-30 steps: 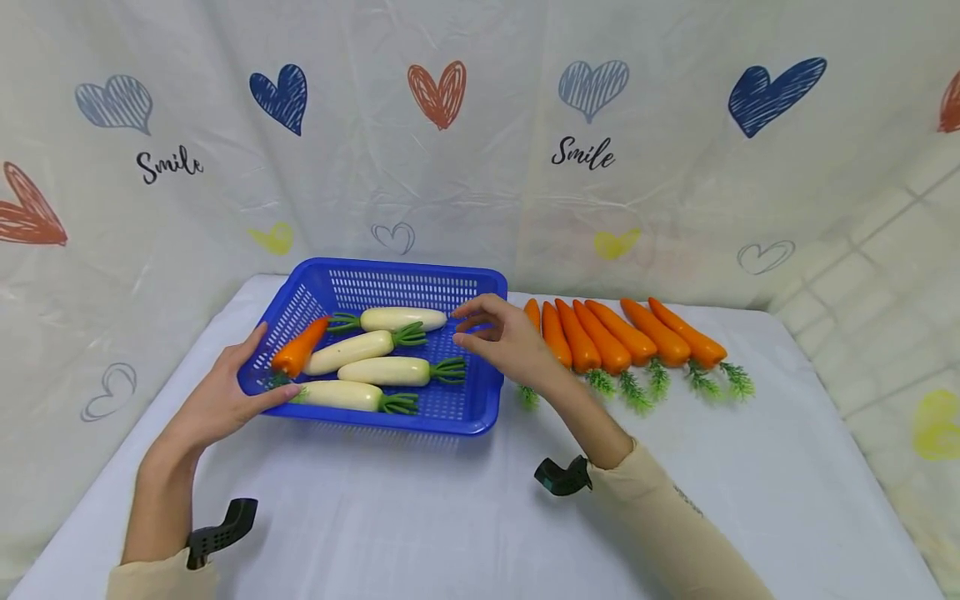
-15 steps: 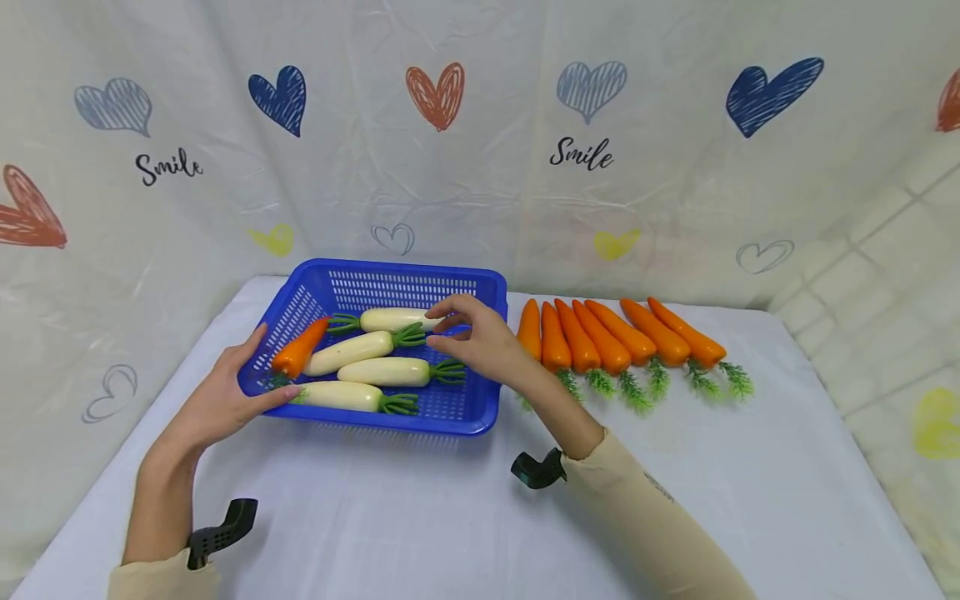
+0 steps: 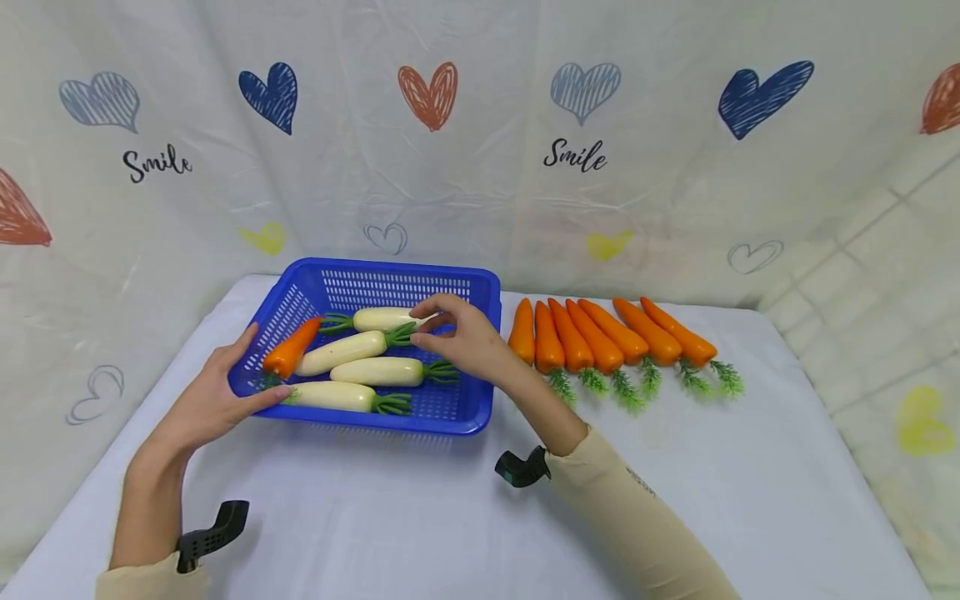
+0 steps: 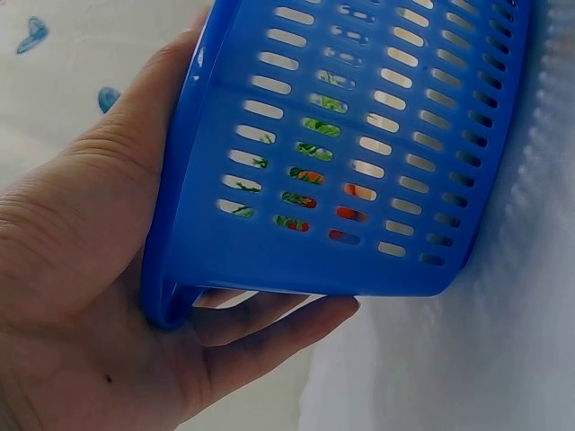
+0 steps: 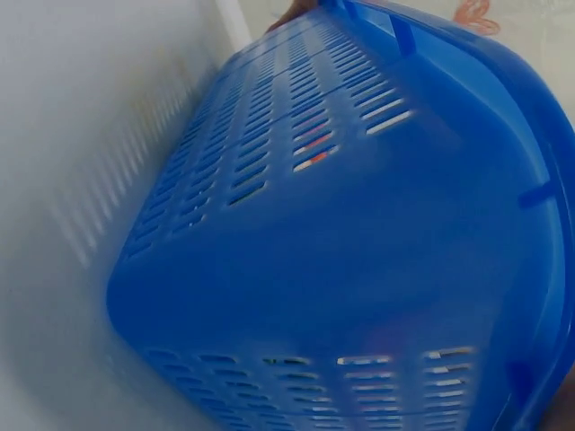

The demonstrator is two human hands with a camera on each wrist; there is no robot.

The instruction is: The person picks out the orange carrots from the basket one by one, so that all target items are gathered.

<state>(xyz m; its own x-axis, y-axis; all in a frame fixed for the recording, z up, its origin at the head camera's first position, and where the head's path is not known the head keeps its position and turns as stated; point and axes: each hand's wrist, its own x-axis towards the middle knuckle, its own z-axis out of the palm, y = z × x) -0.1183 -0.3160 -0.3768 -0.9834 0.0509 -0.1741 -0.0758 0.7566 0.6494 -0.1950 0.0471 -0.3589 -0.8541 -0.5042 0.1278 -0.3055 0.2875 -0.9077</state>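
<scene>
A blue perforated basket holds several white radishes with green tops and one carrot at its left end. My left hand grips the basket's left end. In the left wrist view, the left hand's thumb lies along the rim and its fingers reach beneath. My right hand is over the right half of the basket, fingers bent by the tip of the rear radish; I see nothing held in it. The right wrist view shows mostly the basket's outer wall.
To the right of the basket, several carrots lie in a row, leafy ends toward me. A white cloth covers the table. Behind hangs a pale sheet printed with hearts.
My right hand has moved left, from the basket's right side further in over the radishes. The left hand keeps its grip on the basket. The head view has shifted slightly.
</scene>
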